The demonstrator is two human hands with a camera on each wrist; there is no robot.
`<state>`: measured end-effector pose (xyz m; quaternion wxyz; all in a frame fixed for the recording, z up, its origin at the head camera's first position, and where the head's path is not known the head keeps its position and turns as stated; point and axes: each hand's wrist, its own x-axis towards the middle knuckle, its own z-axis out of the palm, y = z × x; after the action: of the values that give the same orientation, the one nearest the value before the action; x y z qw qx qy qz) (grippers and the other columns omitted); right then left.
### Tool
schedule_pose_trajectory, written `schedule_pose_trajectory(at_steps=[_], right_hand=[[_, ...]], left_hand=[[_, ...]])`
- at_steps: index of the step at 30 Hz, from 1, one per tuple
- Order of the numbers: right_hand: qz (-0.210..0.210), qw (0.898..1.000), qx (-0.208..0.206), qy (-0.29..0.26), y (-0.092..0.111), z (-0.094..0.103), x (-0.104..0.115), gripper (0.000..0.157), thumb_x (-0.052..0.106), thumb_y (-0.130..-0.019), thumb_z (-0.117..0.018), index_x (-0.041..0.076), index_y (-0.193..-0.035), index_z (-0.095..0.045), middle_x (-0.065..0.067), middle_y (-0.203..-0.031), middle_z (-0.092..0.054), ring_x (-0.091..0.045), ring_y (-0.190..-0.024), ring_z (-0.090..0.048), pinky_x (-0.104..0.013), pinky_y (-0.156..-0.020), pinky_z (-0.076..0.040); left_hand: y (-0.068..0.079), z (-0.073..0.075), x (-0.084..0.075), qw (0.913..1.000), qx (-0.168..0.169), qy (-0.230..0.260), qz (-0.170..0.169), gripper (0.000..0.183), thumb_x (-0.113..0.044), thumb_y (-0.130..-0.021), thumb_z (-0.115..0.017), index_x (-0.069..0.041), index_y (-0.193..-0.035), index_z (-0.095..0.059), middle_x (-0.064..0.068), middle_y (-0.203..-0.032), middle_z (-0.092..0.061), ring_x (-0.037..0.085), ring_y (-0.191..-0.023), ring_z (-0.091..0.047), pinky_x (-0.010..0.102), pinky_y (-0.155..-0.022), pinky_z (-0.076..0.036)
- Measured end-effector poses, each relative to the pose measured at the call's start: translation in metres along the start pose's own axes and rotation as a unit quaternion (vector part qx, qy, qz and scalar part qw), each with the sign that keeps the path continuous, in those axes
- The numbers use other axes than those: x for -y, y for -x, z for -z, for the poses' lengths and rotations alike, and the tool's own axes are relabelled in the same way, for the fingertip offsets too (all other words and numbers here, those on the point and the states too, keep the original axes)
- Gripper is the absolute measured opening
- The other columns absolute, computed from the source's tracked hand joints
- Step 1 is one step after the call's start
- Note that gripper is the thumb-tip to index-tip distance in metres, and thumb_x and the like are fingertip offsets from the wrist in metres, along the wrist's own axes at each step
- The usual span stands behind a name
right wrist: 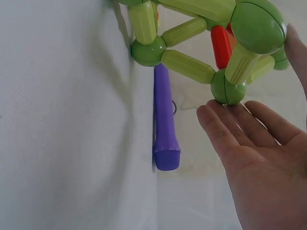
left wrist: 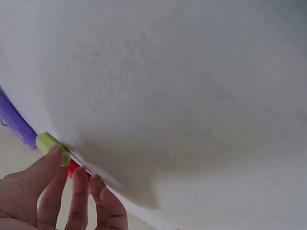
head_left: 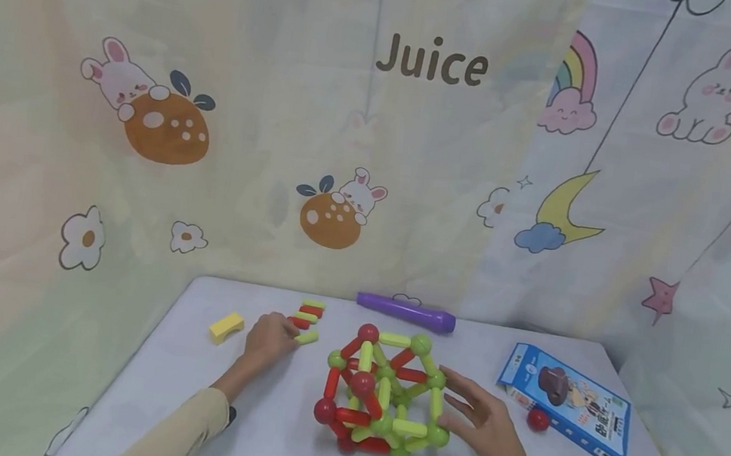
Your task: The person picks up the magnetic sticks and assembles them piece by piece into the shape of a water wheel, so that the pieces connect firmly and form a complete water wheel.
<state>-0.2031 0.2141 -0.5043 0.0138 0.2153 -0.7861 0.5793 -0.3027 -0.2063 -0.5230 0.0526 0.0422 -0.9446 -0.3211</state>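
A red and green frame of magnetic rods and balls (head_left: 409,429) stands on the table in the head view. Beside its right side is my right hand (head_left: 481,425), fingers fairly straight. In the right wrist view, fingertips of the right hand (right wrist: 261,148) touch a green ball (right wrist: 228,88), and the thumb lies by a larger-looking one. My left hand (head_left: 270,338) is left of the frame, at a row of loose rods. Between its thumb and index finger it pinches a light green magnetic rod (left wrist: 53,148); a red rod (left wrist: 73,167) shows behind the fingers.
Several red and green rods (head_left: 310,311) lie beyond the left hand, with a yellow arched block (head_left: 226,327) to its left. A purple toy microphone (head_left: 406,312) lies at the table's back edge. At right are a blue box (head_left: 570,405) and a loose red ball (head_left: 538,420).
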Motion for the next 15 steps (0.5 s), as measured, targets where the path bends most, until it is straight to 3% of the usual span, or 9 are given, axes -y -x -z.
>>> schedule_pose_trajectory(at_steps=[9, 15], right_hand=[[0.026, 0.999, 0.023, -0.014, 0.002, 0.003, -0.001, 0.065, 0.004, -0.099, -0.076, 0.000, -0.158, -0.049, -0.028, -0.160, -0.050, 0.003, -0.140, -0.055, -0.033, -0.107, -0.054], [0.017, 0.999, 0.025, -0.019, 0.001, 0.003, -0.002, 0.065, 0.004, -0.100, -0.076, 0.001, -0.158, -0.049, -0.028, -0.161, -0.048, 0.004, -0.139, -0.055, -0.038, -0.108, -0.054]], left_hand=[[0.031, 0.005, -0.002, 0.9985, 0.023, -0.014, -0.047, 0.006, -0.006, -0.087, -0.087, -0.009, -0.092, -0.086, 0.014, -0.121, -0.077, 0.038, -0.125, -0.063, 0.060, -0.106, -0.051], [0.058, 0.008, -0.005, 0.9968, 0.038, -0.020, -0.068, 0.007, -0.006, -0.086, -0.089, -0.010, -0.091, -0.086, 0.014, -0.130, -0.076, 0.042, -0.132, -0.062, 0.062, -0.107, -0.050]])
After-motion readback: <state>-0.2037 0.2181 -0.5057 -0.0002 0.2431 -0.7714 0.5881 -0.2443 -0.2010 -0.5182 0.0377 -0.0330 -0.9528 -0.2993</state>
